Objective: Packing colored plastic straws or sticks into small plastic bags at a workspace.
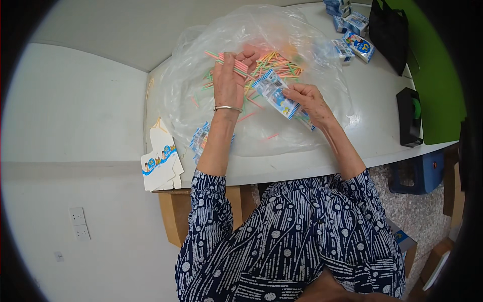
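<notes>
Head view: your left hand [228, 83], half-open, thumb-pins a pastel stick bundle [240, 67], apparently keeping it aligned; your right hand [309, 103], fingers closed, pinches a blue-and-white sachet [275, 94] right of your left hand, seemingly angled toward the stick ends.

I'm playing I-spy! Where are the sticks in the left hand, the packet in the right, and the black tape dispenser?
Sticks [239, 66]: head view, partway along their length.
Packet [273, 92]: head view, its printed face.
Tape dispenser [406, 119]: head view, its black body.
</notes>
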Demonstrator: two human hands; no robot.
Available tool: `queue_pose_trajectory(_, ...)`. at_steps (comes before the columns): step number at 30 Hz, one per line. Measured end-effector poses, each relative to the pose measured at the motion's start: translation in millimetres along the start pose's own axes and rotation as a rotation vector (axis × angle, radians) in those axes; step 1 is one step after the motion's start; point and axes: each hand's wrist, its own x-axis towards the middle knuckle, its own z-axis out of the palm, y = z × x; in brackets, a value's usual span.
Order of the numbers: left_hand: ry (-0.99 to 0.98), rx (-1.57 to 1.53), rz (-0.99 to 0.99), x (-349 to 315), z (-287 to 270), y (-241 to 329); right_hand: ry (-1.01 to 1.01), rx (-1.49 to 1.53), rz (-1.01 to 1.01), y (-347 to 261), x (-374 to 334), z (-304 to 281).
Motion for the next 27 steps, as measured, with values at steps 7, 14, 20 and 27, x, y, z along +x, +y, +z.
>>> queue_pose_trajectory(7,-0.071,0.16,-0.059,-25.9,27.5,2.0,-0.054,0.049,0.026,-9.1,-11.8,0.5)
queue_pose_trajectory(14,-0.11,0.345,-0.03,-40.7,27.0,-5.6,-0.036,0.035,0.023,-5.4,-14.6,-1.4)
queue_pose_trajectory(20,-0.072,0.472,0.096,-48.2,29.3,-5.4,-0.066,-0.067,0.001,-1.6,-16.6,-2.1)
queue_pose_trajectory(27,-0.112,0.491,0.012,-58.9,20.9,-10.2,-0.087,-0.024,0.021,-4.0,-18.7,-4.3)
